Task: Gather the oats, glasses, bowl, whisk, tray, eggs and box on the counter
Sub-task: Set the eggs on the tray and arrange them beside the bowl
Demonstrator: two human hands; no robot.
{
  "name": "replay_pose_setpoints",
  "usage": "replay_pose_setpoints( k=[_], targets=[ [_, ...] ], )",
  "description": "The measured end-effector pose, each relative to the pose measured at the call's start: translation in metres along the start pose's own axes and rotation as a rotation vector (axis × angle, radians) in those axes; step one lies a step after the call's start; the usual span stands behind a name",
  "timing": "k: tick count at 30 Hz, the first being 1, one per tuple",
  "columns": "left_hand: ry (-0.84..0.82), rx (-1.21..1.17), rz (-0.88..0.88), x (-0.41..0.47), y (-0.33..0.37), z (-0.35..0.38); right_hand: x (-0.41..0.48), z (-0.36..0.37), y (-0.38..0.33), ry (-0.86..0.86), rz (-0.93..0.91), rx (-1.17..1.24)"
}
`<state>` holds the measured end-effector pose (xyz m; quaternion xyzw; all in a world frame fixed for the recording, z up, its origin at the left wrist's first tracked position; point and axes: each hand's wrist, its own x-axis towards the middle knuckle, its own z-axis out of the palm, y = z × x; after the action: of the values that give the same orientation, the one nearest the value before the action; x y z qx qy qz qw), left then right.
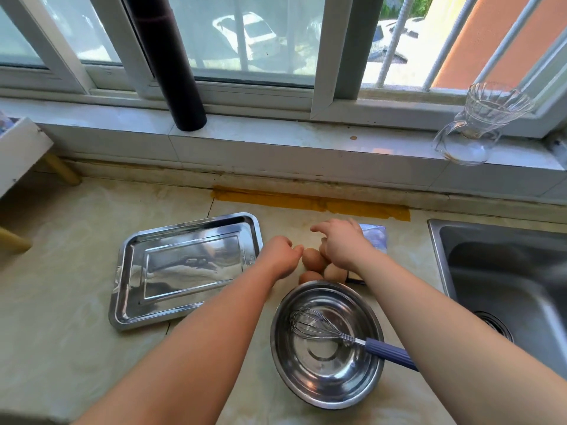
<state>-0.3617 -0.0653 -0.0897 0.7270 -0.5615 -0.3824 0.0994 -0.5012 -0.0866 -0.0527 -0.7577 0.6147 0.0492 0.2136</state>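
Note:
Several brown eggs (313,259) lie clustered on the counter just beyond a steel bowl (310,378). A whisk (319,328) with a blue handle rests inside the bowl. My left hand (280,256) sits left of the eggs, fingers curled, touching the nearest one. My right hand (343,242) hovers over the eggs' right side, fingers spread and touching one egg. A bluish box (376,237) lies partly hidden under my right hand. A steel tray (129,302) rests flat on the left. Glass vessels (478,124) stand on the window sill at the right.
A sink (503,271) is set into the counter at the right. A dark cylinder (181,87) leans on the sill. A white shelf with wooden legs (18,148) stands at the far left. Yellow tape (306,202) runs along the counter's back edge.

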Motion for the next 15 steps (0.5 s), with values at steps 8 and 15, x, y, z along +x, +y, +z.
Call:
replay_pose_setpoints(
  k=[8,15],
  targets=[
    [0.178,-0.091,-0.048,-0.025,-0.047,-0.052,0.001,0.016,-0.06,-0.012,-0.017,0.204],
    [0.319,-0.106,-0.309,-0.032,-0.146,-0.11,0.004,0.043,-0.113,-0.097,0.171,0.291]
  ],
)
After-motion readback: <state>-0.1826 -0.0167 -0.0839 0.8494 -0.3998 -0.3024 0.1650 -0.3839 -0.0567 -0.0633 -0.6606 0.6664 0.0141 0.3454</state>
